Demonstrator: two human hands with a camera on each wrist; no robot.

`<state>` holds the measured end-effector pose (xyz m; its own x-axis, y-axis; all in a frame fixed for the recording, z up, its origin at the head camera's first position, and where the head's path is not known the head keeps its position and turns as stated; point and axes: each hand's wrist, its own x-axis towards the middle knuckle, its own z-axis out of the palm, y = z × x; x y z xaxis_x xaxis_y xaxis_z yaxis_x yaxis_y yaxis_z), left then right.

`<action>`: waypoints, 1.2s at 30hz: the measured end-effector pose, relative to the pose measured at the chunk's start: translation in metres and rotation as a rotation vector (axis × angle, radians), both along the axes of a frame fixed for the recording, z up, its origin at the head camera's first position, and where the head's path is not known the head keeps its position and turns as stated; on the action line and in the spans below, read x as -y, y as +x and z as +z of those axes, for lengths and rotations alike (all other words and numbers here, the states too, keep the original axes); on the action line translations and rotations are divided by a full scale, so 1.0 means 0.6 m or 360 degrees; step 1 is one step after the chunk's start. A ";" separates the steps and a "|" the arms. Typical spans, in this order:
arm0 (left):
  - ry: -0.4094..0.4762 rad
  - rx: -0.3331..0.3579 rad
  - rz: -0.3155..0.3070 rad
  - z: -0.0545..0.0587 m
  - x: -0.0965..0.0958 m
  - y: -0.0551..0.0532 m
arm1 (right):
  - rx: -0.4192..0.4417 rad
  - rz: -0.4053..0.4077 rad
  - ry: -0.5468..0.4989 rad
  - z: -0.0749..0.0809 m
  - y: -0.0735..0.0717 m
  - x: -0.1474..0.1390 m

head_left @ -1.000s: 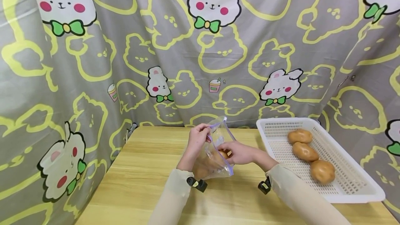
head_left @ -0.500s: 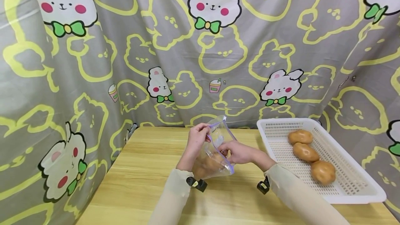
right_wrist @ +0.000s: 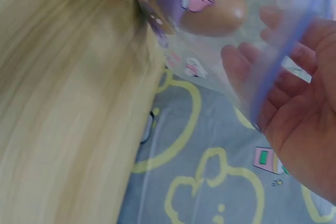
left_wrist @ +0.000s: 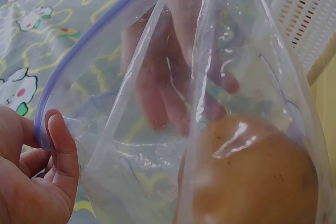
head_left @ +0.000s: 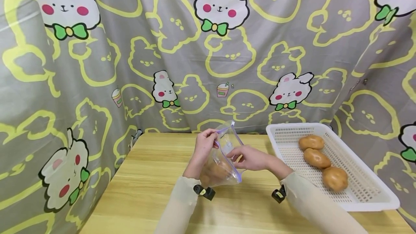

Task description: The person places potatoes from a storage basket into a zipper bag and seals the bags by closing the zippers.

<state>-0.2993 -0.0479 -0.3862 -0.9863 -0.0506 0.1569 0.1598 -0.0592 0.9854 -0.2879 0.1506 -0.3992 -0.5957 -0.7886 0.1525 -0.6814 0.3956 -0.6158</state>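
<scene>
My left hand pinches the purple-edged mouth of a clear zip bag between thumb and fingers. The bag stands over the wooden table with its mouth facing right. Inside, low down, lie brown potatoes, partly blurred by the plastic; one potato fills the lower right of the left wrist view. My right hand has its fingers inside the bag mouth, loosely bent and holding nothing. In the right wrist view the right hand is apart from the potato deeper in the bag.
A white perforated plastic basket stands on the right of the wooden table, with three potatoes in a row inside. A grey cartoon-print curtain hangs behind and along the sides. Both wrists wear small black straps.
The potato in my right fingers at the bag mouth has gone down into the bag, and those fingers have let go. My right hand has shifted slightly right; the left keeps its hold.
</scene>
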 end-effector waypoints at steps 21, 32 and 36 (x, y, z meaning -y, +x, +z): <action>-0.0017 0.0003 -0.0043 0.042 0.003 0.038 | -0.0424 -0.0400 -0.0109 0.031 0.051 -0.246; -0.0039 0.0004 -0.0048 0.041 0.008 0.037 | -0.0499 -0.0598 -0.0147 -0.002 0.073 -0.348; -0.0042 0.0003 -0.0047 0.040 0.011 0.037 | -0.0490 -0.0735 -0.0079 -0.011 0.079 -0.375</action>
<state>-0.2772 -0.0545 -0.3623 -0.9876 -0.0173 0.1557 0.1563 -0.0379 0.9870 -0.2406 0.3758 -0.4059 -0.7998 -0.4437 0.4043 -0.5955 0.6712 -0.4414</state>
